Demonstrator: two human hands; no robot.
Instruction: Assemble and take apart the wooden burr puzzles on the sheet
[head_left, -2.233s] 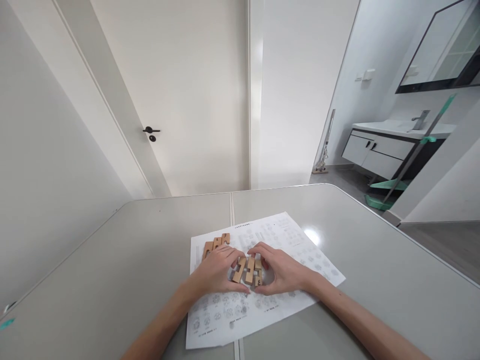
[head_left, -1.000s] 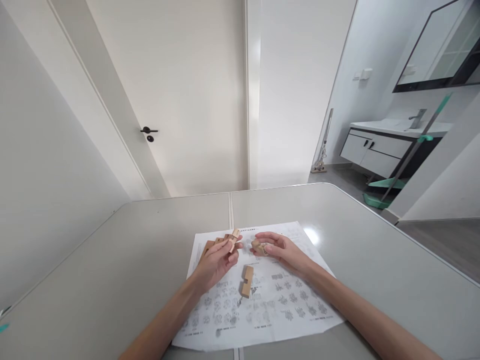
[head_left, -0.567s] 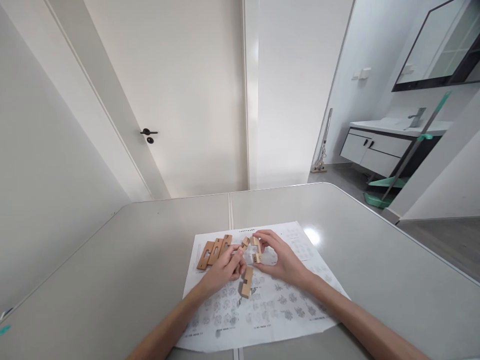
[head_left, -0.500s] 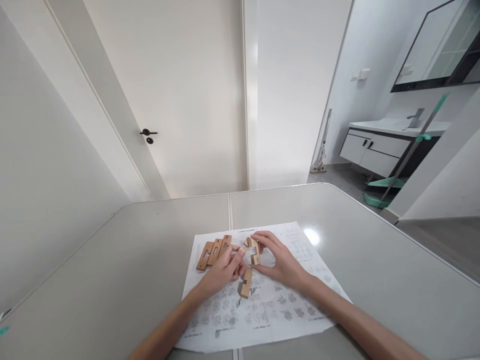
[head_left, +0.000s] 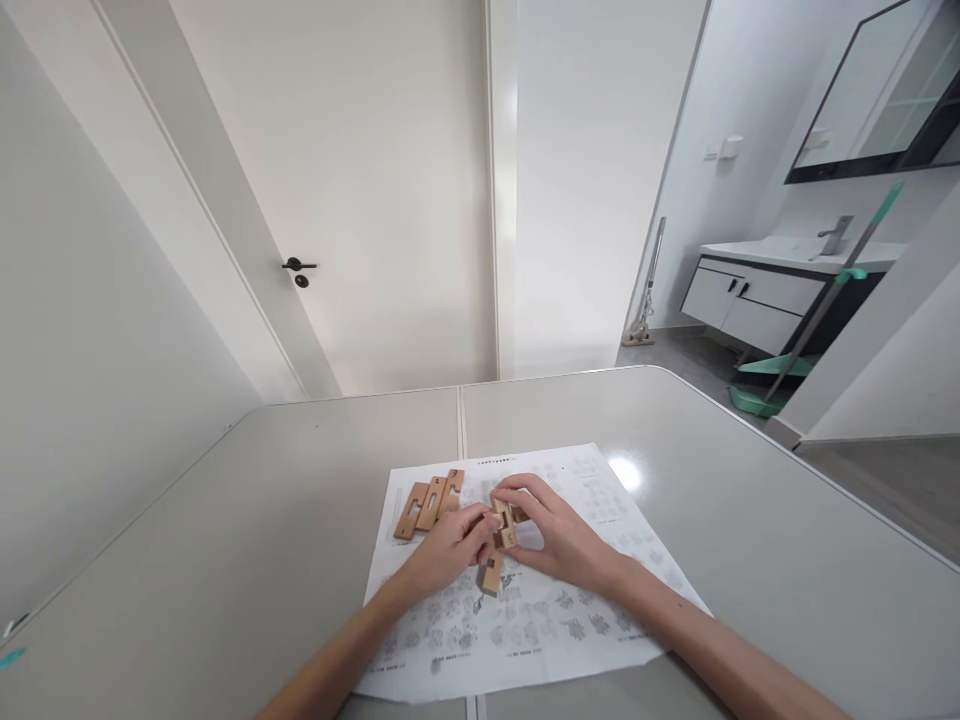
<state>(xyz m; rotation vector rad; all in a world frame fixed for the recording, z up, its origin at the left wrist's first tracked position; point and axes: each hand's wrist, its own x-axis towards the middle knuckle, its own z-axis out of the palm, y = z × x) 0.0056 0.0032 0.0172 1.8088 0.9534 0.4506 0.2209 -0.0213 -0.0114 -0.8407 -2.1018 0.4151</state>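
Head view: two bare hands meet low in the centre of the frame over a printed instruction sheet (head_left: 525,620) spread on a grey table (head_left: 225,520). The left hand (head_left: 442,550) and the right hand (head_left: 559,540) come together on a small cluster of notched wooden puzzle pieces (head_left: 504,520), the fingers of both curled in and pinching it from either side, thumbs and fingertips closed on the wood. Just below that cluster, one more wooden piece (head_left: 491,575) lies flat on the sheet, touching or nearly touching the left hand's fingertips; which one cannot be told. Up and to the left of the hands, a row of three wooden pieces (head_left: 429,503) rests side by side on the sheet's upper left corner, apart from both hands. A seam runs down the table's middle under the paper. Behind the table, a white door with a black handle (head_left: 299,266) fills the upper left, and a washbasin cabinet (head_left: 750,300) with a green broom (head_left: 825,300) leaning before it stands at the right edge.
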